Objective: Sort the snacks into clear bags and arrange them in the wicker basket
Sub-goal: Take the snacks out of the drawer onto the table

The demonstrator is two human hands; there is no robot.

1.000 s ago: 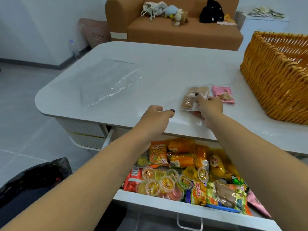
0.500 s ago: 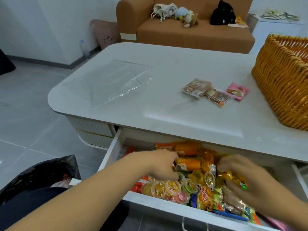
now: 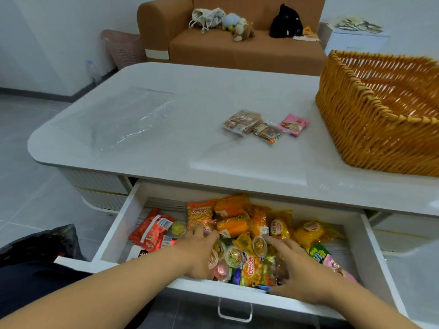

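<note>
An open white drawer [image 3: 113, 236] under the table holds many snacks: orange packs [image 3: 231, 206], a red packet [image 3: 152, 231], jelly cups [image 3: 234, 255]. My left hand [image 3: 198, 254] lies on the snacks near the drawer's middle, fingers stretched toward the orange packs. Just right of it, my right hand [image 3: 293, 267] rests with spread fingers on the wrapped snacks. On the tabletop lie a brown pack [image 3: 242, 121], a dark pack [image 3: 269, 132] and a pink pack [image 3: 295, 124]. A flat clear bag [image 3: 133, 119] lies at the table's left. The wicker basket [image 3: 370, 138] stands at the right and looks empty.
The white table [image 3: 190, 150] has rounded corners. Behind it is a brown sofa [image 3: 228, 48] with soft toys. A black bag [image 3: 40, 243] sits on the floor at my left. The drawer handle [image 3: 235, 312] faces me.
A second ago my right hand was at the brown pack on the table, the left beside it. Both hands have dropped into the drawer and now lie on the snacks.
</note>
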